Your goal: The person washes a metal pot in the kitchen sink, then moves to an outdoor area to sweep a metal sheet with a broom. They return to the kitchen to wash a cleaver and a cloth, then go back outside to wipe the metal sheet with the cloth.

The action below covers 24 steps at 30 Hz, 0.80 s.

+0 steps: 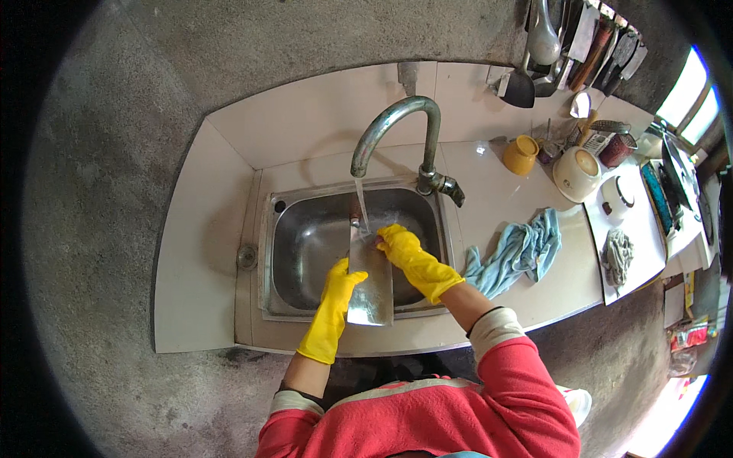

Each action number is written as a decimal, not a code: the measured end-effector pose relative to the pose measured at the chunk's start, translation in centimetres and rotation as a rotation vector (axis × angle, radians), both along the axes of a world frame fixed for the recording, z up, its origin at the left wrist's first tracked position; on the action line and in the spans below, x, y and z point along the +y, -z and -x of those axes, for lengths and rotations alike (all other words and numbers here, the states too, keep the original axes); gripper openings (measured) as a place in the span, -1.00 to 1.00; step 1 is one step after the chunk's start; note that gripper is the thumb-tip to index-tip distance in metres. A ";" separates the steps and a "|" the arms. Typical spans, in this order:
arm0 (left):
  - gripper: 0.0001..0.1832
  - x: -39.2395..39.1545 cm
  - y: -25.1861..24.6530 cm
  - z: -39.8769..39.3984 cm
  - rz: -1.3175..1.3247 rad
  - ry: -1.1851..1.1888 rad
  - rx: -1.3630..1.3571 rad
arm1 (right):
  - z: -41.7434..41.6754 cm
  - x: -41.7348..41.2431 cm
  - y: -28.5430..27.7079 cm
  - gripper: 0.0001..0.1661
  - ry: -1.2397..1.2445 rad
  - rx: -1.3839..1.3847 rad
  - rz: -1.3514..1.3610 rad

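A wide kitchen cleaver (371, 280) lies tilted over the sink, its brown handle (355, 207) pointing away from me under the faucet. My left hand (339, 280), in a yellow rubber glove, grips the left edge of the blade. The gloved fingers of my right hand (401, 243) are curled at the blade's right side, near the handle end. A small dark reddish thing (378, 241), mostly hidden, shows between those fingers; I cannot tell what it is. Water runs from the curved metal faucet (395, 109) onto the upper part of the blade.
The stainless steel sink (266, 252) is set in a tiled counter. To its right lie a crumpled blue cloth (518, 252), a yellow cup (520, 156) and a cream pot (575, 174). Farther right is a grey rag (618, 257). Knives and ladles (544, 43) hang on the wall.
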<state>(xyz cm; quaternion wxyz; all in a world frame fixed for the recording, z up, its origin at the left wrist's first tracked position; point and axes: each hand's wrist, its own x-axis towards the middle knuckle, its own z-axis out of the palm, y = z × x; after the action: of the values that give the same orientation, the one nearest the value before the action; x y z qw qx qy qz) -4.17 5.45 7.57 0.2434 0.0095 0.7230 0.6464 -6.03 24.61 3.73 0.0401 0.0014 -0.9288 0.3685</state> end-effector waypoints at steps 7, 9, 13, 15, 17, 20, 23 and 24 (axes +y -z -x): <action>-0.68 -0.9 -2.5 -0.1 0.006 0.087 -0.058 | 3.0 0.1 -0.4 -0.81 0.002 0.006 -0.167; -0.69 -1.5 -2.0 -0.4 0.085 0.075 0.007 | 2.6 -0.4 -1.2 -0.77 -0.028 -0.027 -0.201; -0.69 -1.6 -4.4 0.0 0.005 0.140 -0.149 | 1.4 0.7 -0.8 -0.75 0.073 0.034 -0.051; -0.65 -1.8 -3.9 0.8 0.115 0.186 0.092 | 1.3 2.3 0.9 -0.76 0.197 0.063 0.114; -0.64 -2.5 -2.3 1.2 0.092 0.089 0.118 | 0.3 1.4 -2.0 -0.80 0.128 -0.049 0.272; -0.64 -1.6 -2.4 1.6 0.199 0.088 0.157 | -1.1 -0.6 -1.0 -0.82 -0.047 0.292 0.085; -0.66 -0.9 -2.7 1.1 0.184 0.089 0.108 | -1.6 -0.7 -0.1 -0.79 -0.111 0.231 0.114; -0.67 -0.7 -2.7 1.0 0.129 0.106 0.089 | -1.2 0.0 0.3 -0.79 -0.049 0.186 0.059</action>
<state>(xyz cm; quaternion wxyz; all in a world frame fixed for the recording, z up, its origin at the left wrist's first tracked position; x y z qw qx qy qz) -5.20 4.77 10.32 0.2449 0.0608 0.7716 0.5839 -4.87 24.63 3.41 0.1173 0.0570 -0.9095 0.3948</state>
